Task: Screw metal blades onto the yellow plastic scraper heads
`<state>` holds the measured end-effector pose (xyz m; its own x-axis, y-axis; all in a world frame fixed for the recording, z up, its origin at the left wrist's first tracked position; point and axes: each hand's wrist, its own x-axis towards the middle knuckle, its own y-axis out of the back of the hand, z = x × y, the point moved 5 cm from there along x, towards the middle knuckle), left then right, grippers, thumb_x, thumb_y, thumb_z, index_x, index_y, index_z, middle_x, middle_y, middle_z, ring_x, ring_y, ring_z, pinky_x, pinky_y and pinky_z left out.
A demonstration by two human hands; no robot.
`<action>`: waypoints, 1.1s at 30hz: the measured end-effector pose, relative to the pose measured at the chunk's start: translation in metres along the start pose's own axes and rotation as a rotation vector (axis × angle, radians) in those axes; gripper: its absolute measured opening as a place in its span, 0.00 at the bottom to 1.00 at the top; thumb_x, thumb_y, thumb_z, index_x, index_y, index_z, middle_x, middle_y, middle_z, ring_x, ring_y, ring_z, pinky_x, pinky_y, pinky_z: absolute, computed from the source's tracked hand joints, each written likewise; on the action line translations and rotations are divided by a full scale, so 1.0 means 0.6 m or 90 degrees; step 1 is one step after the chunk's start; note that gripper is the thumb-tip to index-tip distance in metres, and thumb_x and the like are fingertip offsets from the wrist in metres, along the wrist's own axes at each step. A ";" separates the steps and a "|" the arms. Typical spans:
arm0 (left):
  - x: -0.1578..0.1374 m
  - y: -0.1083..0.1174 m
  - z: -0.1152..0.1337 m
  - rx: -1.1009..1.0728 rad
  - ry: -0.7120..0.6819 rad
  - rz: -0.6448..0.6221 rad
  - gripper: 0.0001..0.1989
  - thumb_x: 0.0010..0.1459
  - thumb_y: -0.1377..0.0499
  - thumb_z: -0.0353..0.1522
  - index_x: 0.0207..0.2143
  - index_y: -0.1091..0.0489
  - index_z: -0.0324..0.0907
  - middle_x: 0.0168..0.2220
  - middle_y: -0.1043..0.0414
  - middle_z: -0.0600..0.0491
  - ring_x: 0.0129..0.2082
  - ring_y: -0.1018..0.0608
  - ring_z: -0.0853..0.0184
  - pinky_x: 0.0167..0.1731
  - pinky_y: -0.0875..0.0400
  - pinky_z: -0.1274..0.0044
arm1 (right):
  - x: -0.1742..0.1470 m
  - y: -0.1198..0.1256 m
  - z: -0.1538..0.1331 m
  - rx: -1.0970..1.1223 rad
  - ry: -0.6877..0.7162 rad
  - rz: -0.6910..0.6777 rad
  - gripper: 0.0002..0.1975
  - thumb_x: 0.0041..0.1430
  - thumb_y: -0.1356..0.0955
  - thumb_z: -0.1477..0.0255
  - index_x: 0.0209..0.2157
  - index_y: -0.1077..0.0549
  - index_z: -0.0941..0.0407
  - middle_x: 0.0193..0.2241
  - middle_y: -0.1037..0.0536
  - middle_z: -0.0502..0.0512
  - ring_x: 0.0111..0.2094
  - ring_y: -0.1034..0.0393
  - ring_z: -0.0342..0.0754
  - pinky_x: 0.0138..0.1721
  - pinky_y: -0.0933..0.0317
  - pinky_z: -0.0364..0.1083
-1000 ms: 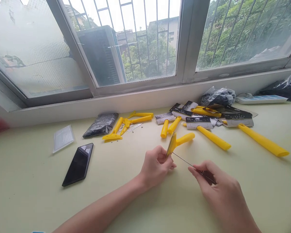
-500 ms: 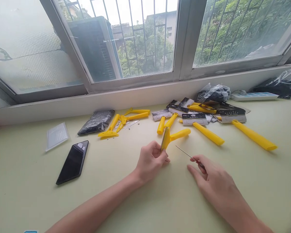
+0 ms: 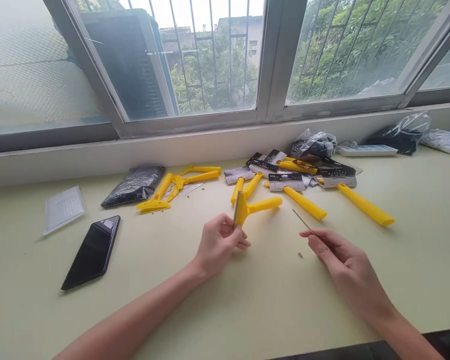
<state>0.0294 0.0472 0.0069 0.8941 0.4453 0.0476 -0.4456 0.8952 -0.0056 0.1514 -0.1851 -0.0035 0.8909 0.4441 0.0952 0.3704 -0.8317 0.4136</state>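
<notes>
Held upright by its head in my left hand [image 3: 219, 243] is a yellow scraper [image 3: 243, 209], its handle pointing right. My right hand [image 3: 343, 265] grips a screwdriver [image 3: 302, 221]; only the thin metal shaft shows, angled up and left, apart from the scraper. A small screw [image 3: 300, 255] lies on the table just left of my right fingers. Behind my left hand rest more yellow scraper parts [image 3: 155, 201], with small screws [image 3: 157, 212] in front of them.
A black phone [image 3: 92, 252] and a translucent plastic case [image 3: 63, 210] lie at left on the pale table [image 3: 247, 310]. Beyond them is a dark plastic-wrapped packet [image 3: 135, 186]. Several carded yellow scrapers [image 3: 305, 202] spread along the back, near a power strip [image 3: 367, 150] below the window.
My right hand has shifted away from the scraper, and the screwdriver points more steeply up. A screw now shows on the table beside it. The view has turned slightly right.
</notes>
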 end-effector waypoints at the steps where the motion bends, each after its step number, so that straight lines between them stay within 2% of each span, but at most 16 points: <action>1: 0.001 0.000 0.001 -0.013 0.005 0.001 0.12 0.61 0.39 0.36 0.31 0.39 0.40 0.31 0.22 0.49 0.30 0.16 0.60 0.32 0.18 0.67 | -0.005 -0.006 0.000 -0.024 0.000 -0.014 0.21 0.62 0.34 0.48 0.45 0.27 0.48 0.27 0.35 0.47 0.29 0.39 0.43 0.27 0.44 0.42; 7: 0.003 0.004 -0.001 -0.011 0.023 0.034 0.11 0.61 0.39 0.37 0.34 0.34 0.38 0.34 0.21 0.46 0.32 0.16 0.60 0.31 0.19 0.70 | 0.004 -0.030 0.007 -0.196 0.007 -0.131 0.20 0.59 0.34 0.46 0.43 0.29 0.45 0.23 0.42 0.44 0.24 0.45 0.44 0.27 0.48 0.44; 12: 0.005 0.007 -0.004 -0.008 0.035 0.050 0.11 0.60 0.38 0.37 0.36 0.30 0.36 0.36 0.21 0.43 0.34 0.16 0.59 0.30 0.19 0.72 | 0.019 -0.012 0.027 -0.293 -0.060 -0.180 0.20 0.55 0.33 0.45 0.39 0.28 0.45 0.25 0.31 0.46 0.26 0.35 0.46 0.28 0.43 0.45; 18: 0.009 0.009 -0.007 -0.031 0.056 0.035 0.13 0.60 0.37 0.37 0.38 0.29 0.34 0.36 0.20 0.41 0.34 0.16 0.58 0.30 0.19 0.72 | 0.022 -0.009 0.022 -0.294 -0.081 -0.160 0.25 0.47 0.35 0.41 0.35 0.23 0.45 0.35 0.21 0.51 0.28 0.27 0.51 0.29 0.34 0.49; 21: 0.010 0.008 -0.008 -0.033 0.066 0.021 0.14 0.59 0.37 0.38 0.40 0.27 0.34 0.36 0.20 0.41 0.34 0.16 0.57 0.30 0.19 0.72 | 0.024 -0.004 0.018 -0.304 -0.065 -0.136 0.22 0.50 0.36 0.45 0.30 0.23 0.46 0.33 0.21 0.54 0.28 0.28 0.53 0.28 0.35 0.50; 24: 0.009 0.005 -0.006 -0.027 0.070 0.012 0.14 0.59 0.37 0.37 0.40 0.26 0.33 0.37 0.21 0.41 0.34 0.16 0.58 0.30 0.20 0.73 | 0.026 -0.004 0.021 -0.313 -0.039 -0.139 0.19 0.52 0.36 0.48 0.27 0.24 0.46 0.31 0.21 0.53 0.26 0.30 0.51 0.27 0.37 0.50; 30: 0.007 0.004 -0.005 -0.024 0.064 0.004 0.14 0.60 0.38 0.37 0.40 0.25 0.33 0.36 0.21 0.41 0.34 0.16 0.59 0.30 0.20 0.73 | 0.022 -0.014 0.028 -0.314 0.009 -0.164 0.13 0.57 0.35 0.56 0.27 0.26 0.48 0.29 0.22 0.48 0.28 0.30 0.48 0.29 0.37 0.46; 33: 0.007 0.004 -0.007 -0.026 0.061 -0.002 0.14 0.60 0.38 0.37 0.40 0.25 0.33 0.36 0.21 0.41 0.35 0.16 0.58 0.30 0.20 0.73 | 0.015 -0.014 0.027 -0.318 0.007 -0.153 0.13 0.56 0.34 0.55 0.27 0.27 0.48 0.28 0.23 0.47 0.24 0.34 0.46 0.27 0.37 0.46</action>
<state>0.0322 0.0509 0.0031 0.8964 0.4408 -0.0476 -0.4428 0.8955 -0.0459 0.1604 -0.1796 -0.0208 0.7928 0.6076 -0.0476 0.3916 -0.4480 0.8037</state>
